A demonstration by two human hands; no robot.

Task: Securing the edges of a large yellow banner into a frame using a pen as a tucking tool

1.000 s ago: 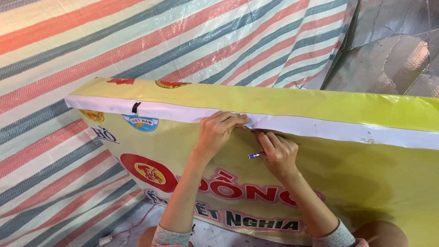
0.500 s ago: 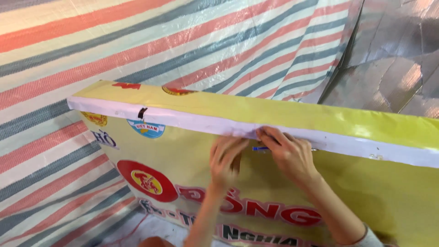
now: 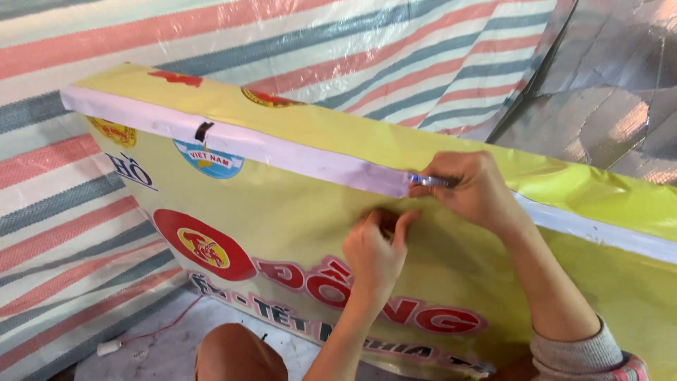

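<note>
A large yellow glossy printed banner panel (image 3: pixel 296 219) stands tilted on its lower edge, its face carrying red lettering, a red round emblem and small badges. A white strip (image 3: pixel 233 141) runs along its upper front edge, with yellow sheet folded over the top. A small blue-handled tool (image 3: pixel 430 181) lies against that strip.
</note>
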